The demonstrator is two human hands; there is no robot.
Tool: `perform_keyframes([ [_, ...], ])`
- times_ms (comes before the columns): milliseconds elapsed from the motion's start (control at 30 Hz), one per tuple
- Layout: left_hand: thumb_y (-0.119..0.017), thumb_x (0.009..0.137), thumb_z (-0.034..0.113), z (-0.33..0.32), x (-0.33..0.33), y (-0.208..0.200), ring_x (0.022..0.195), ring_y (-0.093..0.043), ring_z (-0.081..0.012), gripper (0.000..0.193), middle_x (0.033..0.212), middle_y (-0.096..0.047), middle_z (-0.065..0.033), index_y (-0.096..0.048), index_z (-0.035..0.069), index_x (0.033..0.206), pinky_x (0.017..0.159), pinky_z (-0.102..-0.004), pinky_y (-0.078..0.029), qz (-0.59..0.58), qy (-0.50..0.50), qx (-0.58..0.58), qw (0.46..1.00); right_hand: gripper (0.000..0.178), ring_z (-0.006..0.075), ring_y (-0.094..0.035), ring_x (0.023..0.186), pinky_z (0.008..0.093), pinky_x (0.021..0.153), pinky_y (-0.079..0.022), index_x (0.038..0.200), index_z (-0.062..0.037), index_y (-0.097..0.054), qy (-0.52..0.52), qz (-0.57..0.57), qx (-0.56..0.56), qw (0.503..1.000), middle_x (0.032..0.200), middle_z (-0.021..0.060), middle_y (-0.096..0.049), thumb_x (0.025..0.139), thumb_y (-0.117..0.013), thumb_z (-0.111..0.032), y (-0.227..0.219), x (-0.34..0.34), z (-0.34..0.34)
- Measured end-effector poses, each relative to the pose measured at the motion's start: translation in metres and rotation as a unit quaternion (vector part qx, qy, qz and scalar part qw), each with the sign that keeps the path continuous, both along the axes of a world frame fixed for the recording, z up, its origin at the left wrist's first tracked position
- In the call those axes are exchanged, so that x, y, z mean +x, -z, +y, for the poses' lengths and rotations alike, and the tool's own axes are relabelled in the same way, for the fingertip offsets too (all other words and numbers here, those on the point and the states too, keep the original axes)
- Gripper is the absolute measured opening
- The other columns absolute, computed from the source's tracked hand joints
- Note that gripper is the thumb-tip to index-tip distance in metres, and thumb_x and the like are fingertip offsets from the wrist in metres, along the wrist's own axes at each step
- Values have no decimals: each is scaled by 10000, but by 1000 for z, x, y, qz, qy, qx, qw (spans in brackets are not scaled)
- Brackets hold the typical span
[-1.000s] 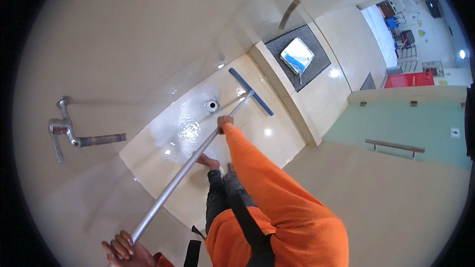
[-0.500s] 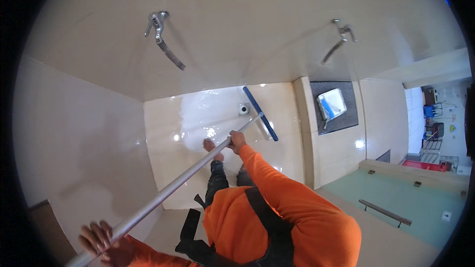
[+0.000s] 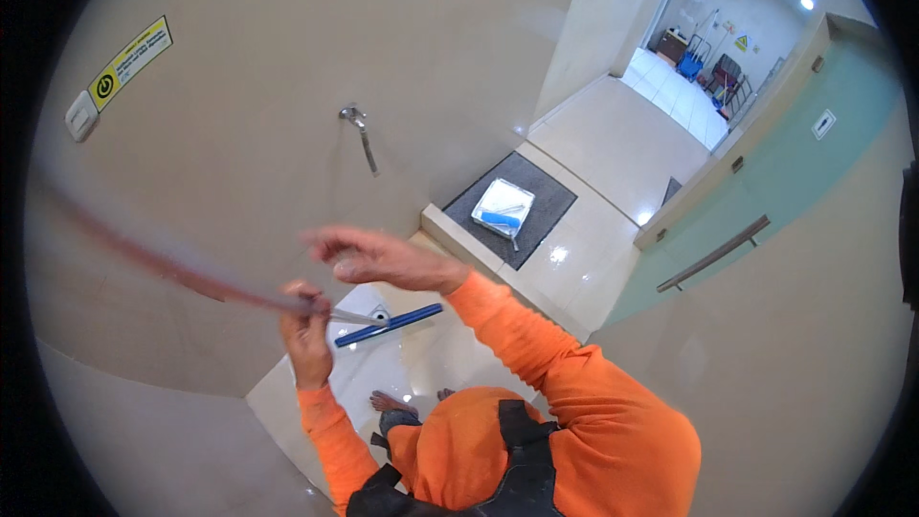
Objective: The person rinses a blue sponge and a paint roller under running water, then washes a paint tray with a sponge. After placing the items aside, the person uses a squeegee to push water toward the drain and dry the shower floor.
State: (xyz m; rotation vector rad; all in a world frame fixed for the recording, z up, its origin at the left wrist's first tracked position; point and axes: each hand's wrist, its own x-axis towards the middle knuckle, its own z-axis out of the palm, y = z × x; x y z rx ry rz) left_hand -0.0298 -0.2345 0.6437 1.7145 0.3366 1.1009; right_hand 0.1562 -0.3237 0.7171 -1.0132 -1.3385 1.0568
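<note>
A floor squeegee with a long pole stands before me, its blue blade (image 3: 414, 316) resting on the wet tiled floor beside a round drain (image 3: 380, 316). My left hand (image 3: 308, 347) is closed around the pole, the upper part of which slants to the far left and is smeared by motion. Above the blade, my right hand (image 3: 397, 260) is off the pole with its fingers stretched out, slightly blurred at the tips. Nothing shows in it.
A low curb (image 3: 469, 244) borders the wet floor. Beyond it, a white tray (image 3: 504, 196) with a blue item lies on a dark mat (image 3: 560, 196). A tap (image 3: 356, 120) juts from the wall. At right is a frosted glass door (image 3: 785, 168) with a bar handle (image 3: 713, 254).
My right hand has let go of the pole. My left hand has moved up and forward with it, and the pole has swung to the far left. The view has turned right.
</note>
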Motion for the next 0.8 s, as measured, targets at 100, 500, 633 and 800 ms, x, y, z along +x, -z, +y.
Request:
perform_keyframes([
  [100,-576,946,53,-17,31,8,985,-578,-166,292,1064,-586,-76,-513,15,1229,854,-310,-477,66,15,41,997,790,194,-543,1067,339,922,-481,1451,-95,-373,32,-50,234,970,1111,77,-552,849,-724,-468,-90,-16,-27],
  [500,-627,845,205,-33,-2,253,770,-670,-367,150,777,-680,-112,-595,164,986,698,-476,-523,285,-101,-103,948,242,86,-506,550,237,578,-483,1010,-65,-485,124,100,285,945,626,24,-509,1001,-469,-307,-148,77,-93],
  [633,-617,829,122,-33,-55,315,828,-667,-359,223,848,-697,-104,-586,174,1043,726,-453,-528,348,-208,-155,901,231,85,-346,464,251,497,-356,832,-122,-392,29,170,193,966,608,-4,-410,970,-571,-172,-116,41,1],
  [800,-606,799,47,41,-71,389,870,-660,-366,229,883,-701,-131,-629,151,1002,773,-452,-521,371,-278,-164,871,413,95,-334,524,309,582,-322,848,-125,-447,-111,271,87,952,616,-19,-372,935,-573,-508,-31,74,90],
])
